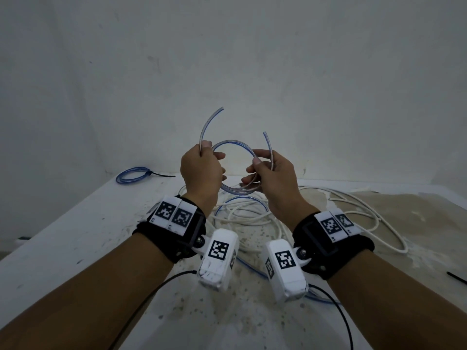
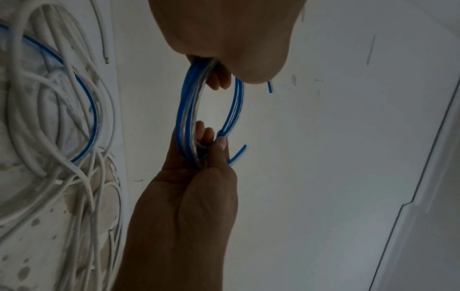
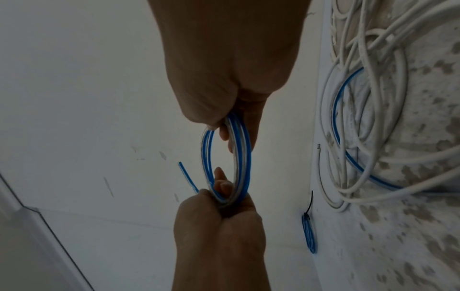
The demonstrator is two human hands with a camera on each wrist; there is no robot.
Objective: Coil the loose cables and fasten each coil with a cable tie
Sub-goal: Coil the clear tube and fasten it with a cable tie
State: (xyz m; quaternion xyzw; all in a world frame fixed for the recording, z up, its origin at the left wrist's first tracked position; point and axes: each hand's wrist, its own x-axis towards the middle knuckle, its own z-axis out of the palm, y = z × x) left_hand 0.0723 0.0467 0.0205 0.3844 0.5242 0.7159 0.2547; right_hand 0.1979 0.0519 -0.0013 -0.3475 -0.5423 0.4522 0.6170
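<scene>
Plain white wall behind; stained white surface (image 1: 75, 223) below, carrying a tangle of loose white cables (image 1: 341, 210) w/ a blue-striped cable threaded through it.

Task item: clear blue-striped cable coil (image 1: 232, 168), held up in the air above the surface, between both hands, a few turns. Both cut ends stick out free, one arcing up past the left hand, one by the right.

Left hand (image 1: 201, 173): grip closed round the coil's left side, thumb on top, fingers curled under. Right hand (image 1: 274, 176): grip pinching the right side, thumb and fingers wrapped on the strands. Forearms raised, wrists angled inward, palms roughly facing each other.

Risks, as judged:
- Springy tubing; ease either grip and the turns prob. spring open.
- Free ends untucked, could snag or unwind a loop.
- One hand must let go to fetch a tie; the black tie (image 1: 456, 277) lies well off to the right edge, so a one-handed hold is needed.

Finished coil (image 1: 132, 174), already tied, sits at far left of surface.
</scene>
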